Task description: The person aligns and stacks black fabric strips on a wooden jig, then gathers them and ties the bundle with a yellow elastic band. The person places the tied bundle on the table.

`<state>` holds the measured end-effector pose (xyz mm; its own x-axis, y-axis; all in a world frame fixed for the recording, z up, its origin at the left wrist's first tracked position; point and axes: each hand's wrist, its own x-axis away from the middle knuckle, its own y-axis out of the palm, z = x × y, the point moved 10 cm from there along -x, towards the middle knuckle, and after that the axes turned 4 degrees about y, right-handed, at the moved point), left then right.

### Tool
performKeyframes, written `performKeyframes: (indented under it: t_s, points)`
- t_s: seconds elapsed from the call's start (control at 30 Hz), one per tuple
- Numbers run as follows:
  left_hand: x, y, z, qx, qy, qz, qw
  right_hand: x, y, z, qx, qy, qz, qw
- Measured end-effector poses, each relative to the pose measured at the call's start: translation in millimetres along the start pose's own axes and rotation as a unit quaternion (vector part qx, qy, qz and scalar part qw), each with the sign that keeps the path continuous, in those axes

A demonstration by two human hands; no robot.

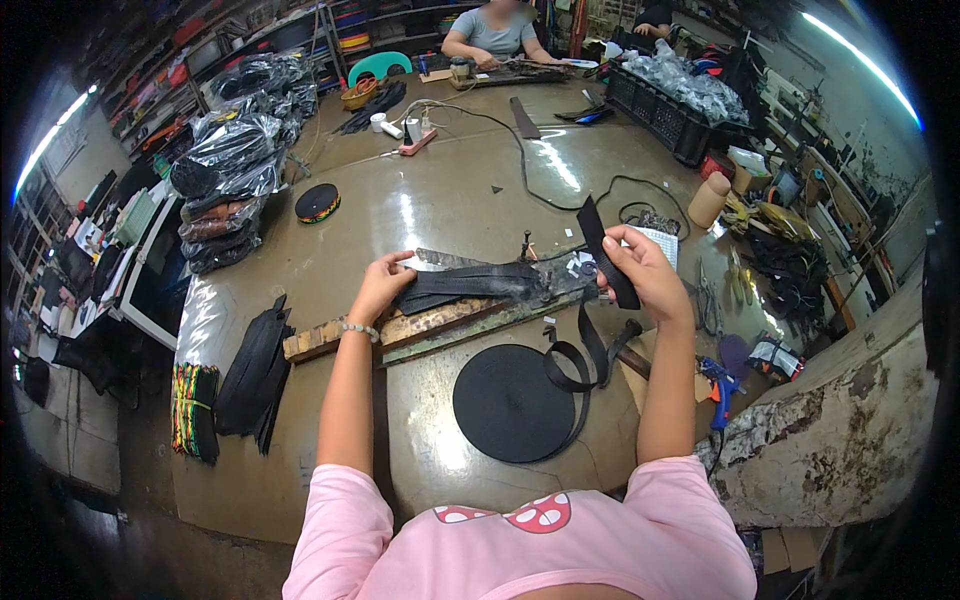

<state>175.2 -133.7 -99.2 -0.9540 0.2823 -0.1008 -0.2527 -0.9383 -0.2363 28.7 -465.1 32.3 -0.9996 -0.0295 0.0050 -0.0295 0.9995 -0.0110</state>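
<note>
My right hand (645, 272) is closed round a length of black webbing (592, 228), whose cut end sticks up past my thumb. Loose black strap curls below it, beside a large flat roll of black webbing (513, 403). My left hand (385, 283) pinches the left end of a pile of black webbing strips (468, 285). That pile lies across a long wooden board (400, 328). Behind the strips shows a thin metal strip (440, 258). A small upright metal post (526, 245) stands at the board's far side, close to white scraps.
At left lie a bundle of black strips (254, 375) and a striped bundle (194, 410). Further off are a colourful roll (318, 203), a power strip (417, 142) and a black crate (660, 110). Scissors (708, 300) and a blue glue gun (719, 390) lie right. Another person (490, 40) sits opposite.
</note>
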Motion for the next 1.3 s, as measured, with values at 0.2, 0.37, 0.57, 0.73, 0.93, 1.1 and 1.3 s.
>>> performKeyframes:
  t_s: [0.2, 0.37, 0.57, 0.73, 0.93, 1.1, 1.3]
  points:
    - [34, -10, 42, -0.301, 0.074, 0.088, 0.947, 28, 10, -44, -0.012, -0.082, 0.023, 0.996]
    - [68, 56, 103, -0.490, 0.258, 0.055, 0.831, 32, 22, -46, 0.045, -0.065, -0.012, 0.997]
    - [80, 100, 105, -0.460, 0.280, -0.030, 0.842, 31, 34, -48, 0.106, -0.122, -0.029, 0.986]
    - [88, 105, 107, -0.489, 0.278, -0.046, 0.825, 32, 36, -50, 0.111, -0.135, -0.038, 0.984]
    - [93, 89, 102, -0.463, 0.227, -0.048, 0.856, 34, 33, -56, 0.107, -0.147, -0.025, 0.983]
    - [122, 20, 99, -0.322, 0.160, 0.074, 0.930, 34, 11, -54, 0.081, -0.153, 0.034, 0.984]
    - [188, -121, 80, 0.266, -0.011, 0.236, 0.935, 31, 2, -47, 0.029, -0.132, 0.067, 0.989]
